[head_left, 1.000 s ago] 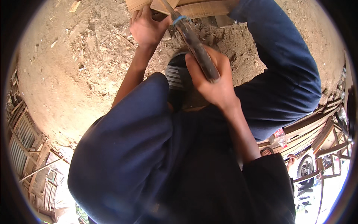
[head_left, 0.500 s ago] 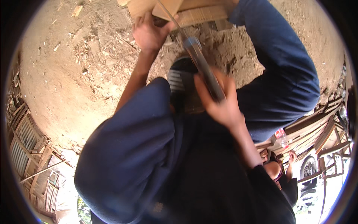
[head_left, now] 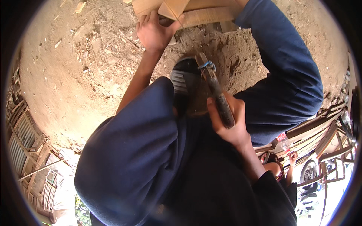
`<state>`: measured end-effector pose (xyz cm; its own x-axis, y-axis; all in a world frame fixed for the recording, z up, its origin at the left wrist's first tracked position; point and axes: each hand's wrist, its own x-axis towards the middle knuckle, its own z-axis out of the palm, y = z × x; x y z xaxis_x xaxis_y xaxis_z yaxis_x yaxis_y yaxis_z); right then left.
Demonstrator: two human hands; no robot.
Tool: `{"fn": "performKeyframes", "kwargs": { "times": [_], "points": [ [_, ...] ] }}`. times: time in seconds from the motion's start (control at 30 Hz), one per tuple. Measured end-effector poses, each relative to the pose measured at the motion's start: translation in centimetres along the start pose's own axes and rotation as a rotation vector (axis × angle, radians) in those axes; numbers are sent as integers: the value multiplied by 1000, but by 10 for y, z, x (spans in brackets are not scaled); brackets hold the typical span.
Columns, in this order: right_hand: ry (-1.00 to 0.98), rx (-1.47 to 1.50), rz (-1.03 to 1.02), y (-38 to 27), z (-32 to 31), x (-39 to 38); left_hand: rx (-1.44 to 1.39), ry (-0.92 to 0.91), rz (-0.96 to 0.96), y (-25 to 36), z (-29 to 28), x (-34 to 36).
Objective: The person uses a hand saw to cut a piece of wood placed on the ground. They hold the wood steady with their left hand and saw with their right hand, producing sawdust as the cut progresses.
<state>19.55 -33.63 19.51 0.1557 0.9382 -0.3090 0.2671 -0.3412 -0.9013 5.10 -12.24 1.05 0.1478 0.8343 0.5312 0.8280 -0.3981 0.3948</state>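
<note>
My right hand [head_left: 232, 116] is closed round the dark, worn handle of a handsaw [head_left: 215, 84], which has a blue tie near its front end. Seen nearly edge-on and blurred, the thin blade runs forward toward a small wooden board [head_left: 173, 8] at the top of the view. My left hand [head_left: 154, 34] grips the wood there, its fingers over the far side and its thumb by the small board's near corner. Beneath lies a longer wooden plank [head_left: 211, 16]. The far ends of the wood are cut off by the frame.
My dark shoe [head_left: 183, 77] stands on the dirt ground [head_left: 90, 86], which is strewn with wood chips. My bent right leg [head_left: 286, 60] reaches up to the plank. At lower right are another person's hand [head_left: 292, 158], stacked timber [head_left: 309, 130] and a wheel [head_left: 309, 171].
My right hand has drawn the saw back toward my body and slightly right. My left hand has stayed on the wood, with only a slight shift in view.
</note>
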Motion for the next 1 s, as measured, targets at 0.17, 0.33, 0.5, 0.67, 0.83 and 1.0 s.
{"fn": "performKeyframes", "kwargs": {
  "times": [0.17,0.33,0.5,0.67,0.83,1.0],
  "points": [
    [-12,114,20,5,15,54,-32,-58,-19,-3,-8,-4],
    [1,74,96,-3,-8,2,-34,31,11,7,-2,0],
    [-15,98,5,3,9,40,-4,-41,-5,-7,-5,-5],
    [-6,74,23,-4,7,41,-18,-35,-14,-3,-10,-7],
    [14,43,4,3,-1,-3,-4,-11,-24,0,-2,-1],
    [10,103,-95,3,19,51,-17,-19,-1,0,-11,-2]
  ]
}}
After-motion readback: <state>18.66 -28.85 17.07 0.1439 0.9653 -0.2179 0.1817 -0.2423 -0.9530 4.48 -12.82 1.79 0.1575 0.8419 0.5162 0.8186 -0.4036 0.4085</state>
